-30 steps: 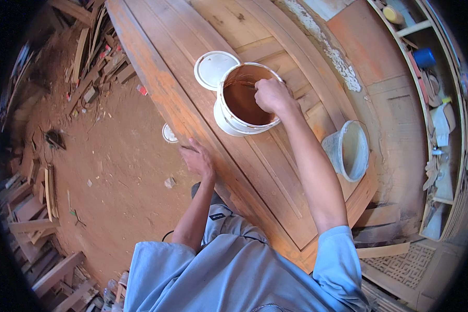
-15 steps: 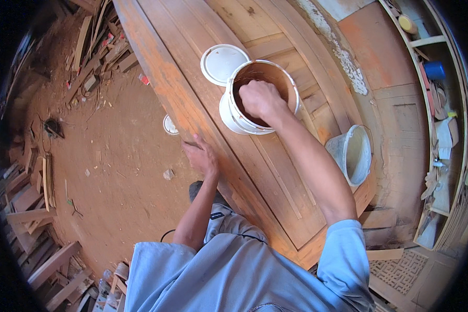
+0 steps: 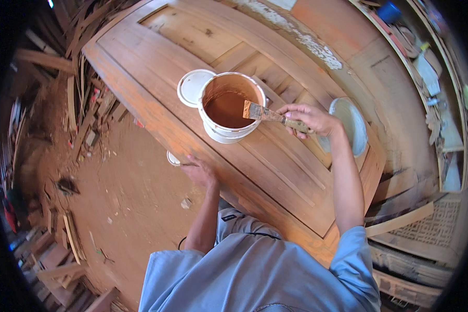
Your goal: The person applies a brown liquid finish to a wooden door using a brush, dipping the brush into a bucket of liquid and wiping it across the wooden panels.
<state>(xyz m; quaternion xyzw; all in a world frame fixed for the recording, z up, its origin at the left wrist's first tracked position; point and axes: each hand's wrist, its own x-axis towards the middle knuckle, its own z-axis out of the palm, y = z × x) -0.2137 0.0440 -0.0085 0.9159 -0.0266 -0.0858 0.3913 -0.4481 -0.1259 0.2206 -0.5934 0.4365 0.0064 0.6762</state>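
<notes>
In my right hand (image 3: pixel 313 121) is a putty knife (image 3: pixel 273 114), gripped by its handle. Its flat blade carries orange-brown paste at the tip and points left over the rim of a white bucket (image 3: pixel 262 101). Brown paste (image 3: pixel 226 110) lies inside that bucket and is smeared on its inner wall. The bucket stands on a panelled wooden door (image 3: pixel 156 88), beside a round white lid (image 3: pixel 192 86). My left hand (image 3: pixel 200 172) is at the door's near left edge, fingers partly bent; whether they hold something is unclear. A small white round thing (image 3: pixel 173 157) shows beside the fingers, partly hidden.
A second, pale bucket (image 3: pixel 351 125) stands at the door's right side, behind my right forearm. Scrap wood (image 3: pixel 83 125) is heaped on the earthen floor (image 3: pixel 135 218) to the left. Shelves (image 3: pixel 426 88) with assorted items line the right. A patterned wooden panel (image 3: pixel 426 226) lies lower right.
My right hand has come up out of the bucket and moved right, bringing the putty knife into sight with paste on it. My left hand stays by the door edge. The view has shifted.
</notes>
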